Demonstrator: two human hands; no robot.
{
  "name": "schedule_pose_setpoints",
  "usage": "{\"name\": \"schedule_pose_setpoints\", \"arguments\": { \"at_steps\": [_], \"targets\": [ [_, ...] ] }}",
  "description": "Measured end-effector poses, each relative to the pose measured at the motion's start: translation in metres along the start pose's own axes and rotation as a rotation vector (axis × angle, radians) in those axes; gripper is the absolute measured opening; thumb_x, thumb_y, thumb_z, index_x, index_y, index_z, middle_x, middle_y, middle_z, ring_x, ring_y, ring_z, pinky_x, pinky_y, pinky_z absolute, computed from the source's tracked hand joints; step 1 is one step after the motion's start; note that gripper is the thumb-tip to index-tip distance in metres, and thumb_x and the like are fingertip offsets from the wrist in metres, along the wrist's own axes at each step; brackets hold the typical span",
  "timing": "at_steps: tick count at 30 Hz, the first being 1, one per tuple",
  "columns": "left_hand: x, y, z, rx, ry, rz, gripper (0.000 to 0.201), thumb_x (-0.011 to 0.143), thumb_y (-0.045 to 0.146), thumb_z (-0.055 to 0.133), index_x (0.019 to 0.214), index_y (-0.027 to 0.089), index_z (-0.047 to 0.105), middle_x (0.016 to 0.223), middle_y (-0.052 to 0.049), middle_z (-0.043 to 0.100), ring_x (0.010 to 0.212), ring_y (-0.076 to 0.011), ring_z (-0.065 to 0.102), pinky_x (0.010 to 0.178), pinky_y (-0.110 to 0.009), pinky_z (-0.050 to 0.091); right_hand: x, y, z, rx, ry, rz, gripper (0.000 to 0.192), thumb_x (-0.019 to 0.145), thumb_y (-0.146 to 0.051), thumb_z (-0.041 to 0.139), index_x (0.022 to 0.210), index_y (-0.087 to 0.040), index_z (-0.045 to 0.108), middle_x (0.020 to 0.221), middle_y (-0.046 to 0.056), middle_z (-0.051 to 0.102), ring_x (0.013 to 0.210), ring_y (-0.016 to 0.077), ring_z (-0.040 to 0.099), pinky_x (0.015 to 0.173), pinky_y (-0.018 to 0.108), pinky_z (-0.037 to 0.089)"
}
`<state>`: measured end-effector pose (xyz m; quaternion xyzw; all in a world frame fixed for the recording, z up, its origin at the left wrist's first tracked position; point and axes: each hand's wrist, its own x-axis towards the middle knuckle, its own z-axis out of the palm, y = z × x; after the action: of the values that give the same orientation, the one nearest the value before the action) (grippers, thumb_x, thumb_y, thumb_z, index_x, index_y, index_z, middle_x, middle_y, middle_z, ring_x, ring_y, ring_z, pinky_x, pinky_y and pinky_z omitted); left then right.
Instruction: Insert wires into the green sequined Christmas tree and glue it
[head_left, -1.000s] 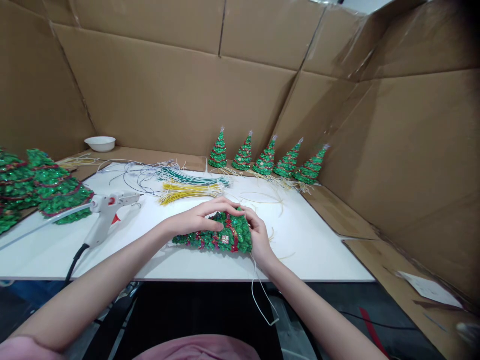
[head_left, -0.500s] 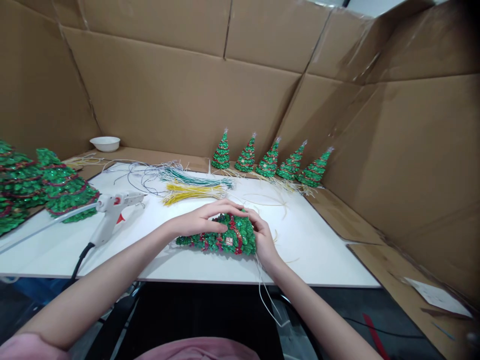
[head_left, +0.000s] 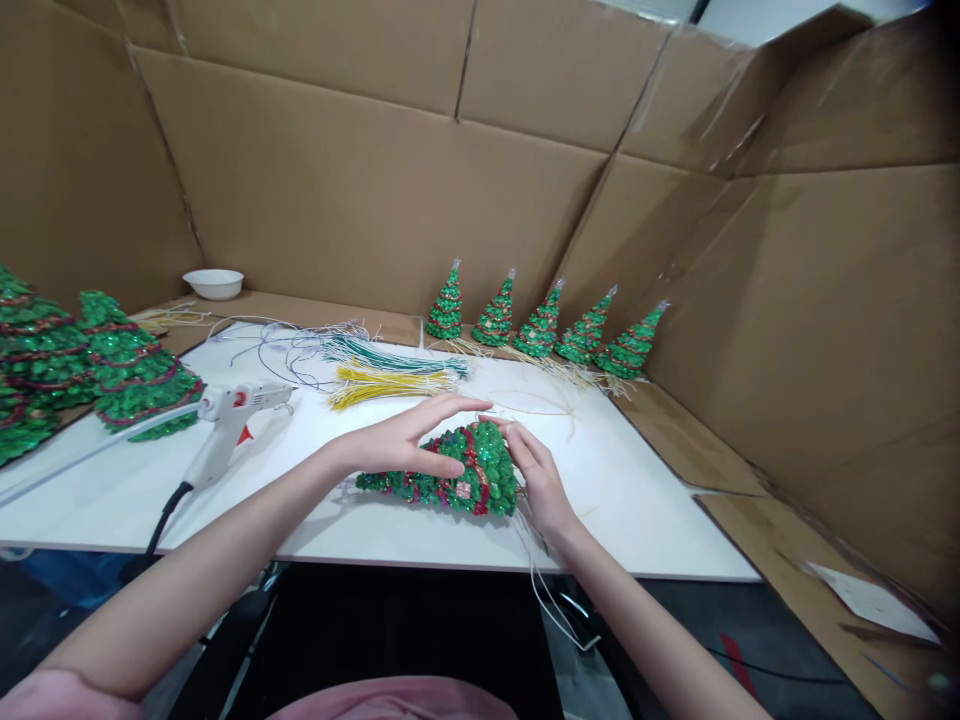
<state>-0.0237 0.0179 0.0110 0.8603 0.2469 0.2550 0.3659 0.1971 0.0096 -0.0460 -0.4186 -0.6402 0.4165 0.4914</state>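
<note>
A green sequinned tree [head_left: 450, 480] lies on its side near the front edge of the white table [head_left: 637, 500], its base at 3 o'clock, where the right hand [head_left: 536, 475] cups it with fingers loosely curled. The left hand [head_left: 409, 440] rests over it, fingers spread flat. At 9 o'clock sits a glue gun [head_left: 225, 420]; at 12 o'clock lie wire bundles [head_left: 382, 375], then five small trees [head_left: 540, 325] against the cardboard wall [head_left: 360, 180].
</note>
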Motion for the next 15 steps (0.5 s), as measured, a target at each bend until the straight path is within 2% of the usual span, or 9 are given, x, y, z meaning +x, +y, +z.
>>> {"name": "schedule_pose_setpoints", "arguments": {
  "at_steps": [4,7,10,12,15],
  "targets": [
    [-0.003,0.000,0.001,0.045,-0.072,-0.168,0.090,0.077,0.055,0.068,0.149,0.030,0.021,0.156,-0.006,0.025,0.141,-0.0286,0.026,0.114,-0.043,0.027,0.001,-0.008,-0.009,-0.079,-0.018,-0.041,0.027,0.090,-0.047,0.050,0.092,-0.022,0.062,0.114,0.006,0.065,0.111,0.0246,0.056,0.096,0.037,0.041],
    [-0.003,0.001,0.004,0.054,-0.107,-0.208,0.096,0.074,0.058,0.068,0.150,0.030,0.016,0.153,-0.008,0.031,0.137,-0.0298,0.034,0.109,-0.042,0.035,0.008,-0.007,-0.021,-0.173,0.003,-0.087,0.024,0.088,-0.045,0.053,0.083,-0.022,0.058,0.108,0.007,0.066,0.107,0.0239,0.058,0.091,0.035,0.045],
    [-0.002,0.003,0.008,0.061,-0.084,-0.202,0.095,0.074,0.058,0.068,0.149,0.031,0.017,0.152,-0.007,0.035,0.134,-0.0300,0.039,0.106,-0.041,0.037,0.024,0.004,-0.044,-0.350,0.058,-0.139,0.025,0.089,-0.045,0.049,0.086,-0.021,0.056,0.108,0.009,0.066,0.104,0.0225,0.060,0.090,0.036,0.046],
    [-0.003,0.005,0.010,0.070,-0.057,-0.194,0.095,0.072,0.057,0.070,0.149,0.031,0.020,0.152,-0.006,0.034,0.134,-0.0304,0.039,0.106,-0.041,0.036,0.038,0.016,-0.065,-0.553,0.086,-0.159,0.027,0.090,-0.047,0.043,0.088,-0.022,0.054,0.109,0.009,0.066,0.105,0.0216,0.061,0.089,0.035,0.048],
    [-0.003,0.006,0.014,0.081,-0.017,-0.168,0.096,0.070,0.055,0.073,0.148,0.031,0.023,0.150,-0.008,0.038,0.131,-0.0310,0.043,0.105,-0.041,0.038,0.062,0.037,-0.095,-0.679,0.102,-0.137,0.026,0.085,-0.045,0.049,0.088,-0.020,0.055,0.101,0.010,0.066,0.098,0.0246,0.061,0.085,0.039,0.048]
  ]
}}
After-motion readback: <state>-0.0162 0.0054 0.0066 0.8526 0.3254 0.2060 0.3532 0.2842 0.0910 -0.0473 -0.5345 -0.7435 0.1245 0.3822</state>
